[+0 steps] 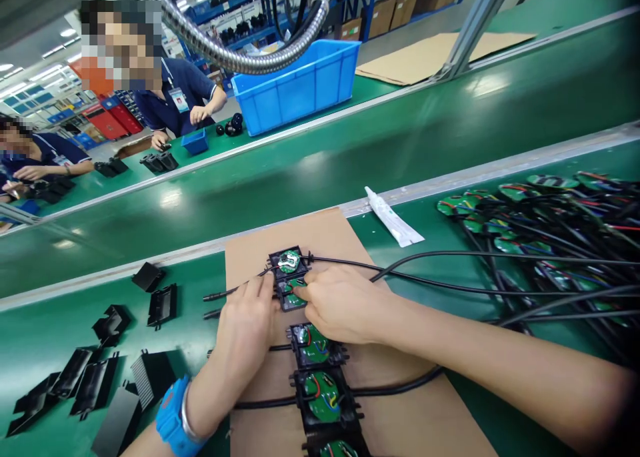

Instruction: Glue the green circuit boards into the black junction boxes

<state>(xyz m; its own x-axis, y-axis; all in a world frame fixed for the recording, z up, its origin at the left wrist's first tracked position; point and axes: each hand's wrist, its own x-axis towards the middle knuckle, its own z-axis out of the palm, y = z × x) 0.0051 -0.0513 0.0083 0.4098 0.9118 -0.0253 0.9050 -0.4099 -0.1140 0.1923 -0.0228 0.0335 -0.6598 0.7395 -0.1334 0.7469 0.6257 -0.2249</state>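
Observation:
A row of black plastic housings with green round circuit boards lies on a cardboard sheet. My left hand is closed, its fingertips against the left side of the second black housing from the top. From the right, my right hand bends its fingers over the same housing, a fingertip pressing on its green circuit board; the thumb side is partly hidden. The top housing holds a board with a white streak on it. Nearer to me sit further filled housings, black cables running out of their sides.
Loose black housing halves lie at the left. A white tube rests behind the right hand, and a pile of cabled circuit boards lies at right. Across the green bench are a blue bin and two co-workers. A metal hose hangs overhead.

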